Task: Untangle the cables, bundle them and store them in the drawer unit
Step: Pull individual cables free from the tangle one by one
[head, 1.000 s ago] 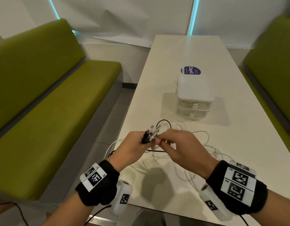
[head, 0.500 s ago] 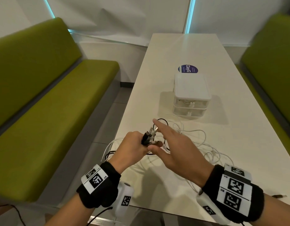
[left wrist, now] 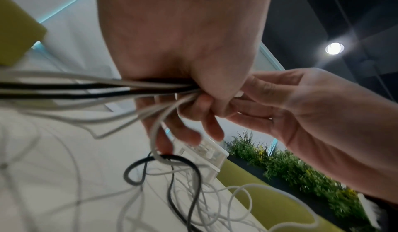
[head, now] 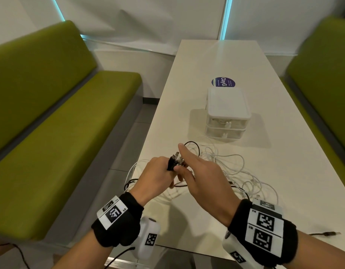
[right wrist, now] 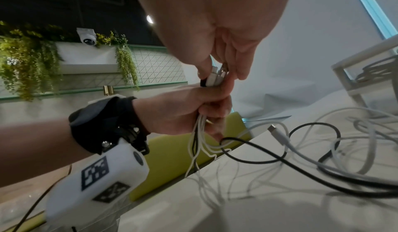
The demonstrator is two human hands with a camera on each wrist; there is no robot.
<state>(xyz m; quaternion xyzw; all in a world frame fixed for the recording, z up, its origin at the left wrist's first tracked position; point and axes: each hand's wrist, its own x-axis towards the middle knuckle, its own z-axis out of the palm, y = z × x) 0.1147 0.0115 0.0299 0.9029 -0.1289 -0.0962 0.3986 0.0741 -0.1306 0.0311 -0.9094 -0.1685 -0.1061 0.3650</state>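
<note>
White cables (head: 233,162) in left hand (head: 156,175)

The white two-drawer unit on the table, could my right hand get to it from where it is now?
Probably yes. The white two-drawer unit stands beyond the right hand, with only loose white and black cables on the white table between. But its fingers are at the cable plugs that the left hand grips.

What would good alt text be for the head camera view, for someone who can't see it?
Above a white table, the left hand grips a bunch of cable plugs while the right hand pinches at them, index finger extended. Loose white and black cables sprawl before a small white drawer unit; green benches flank the table.
</note>
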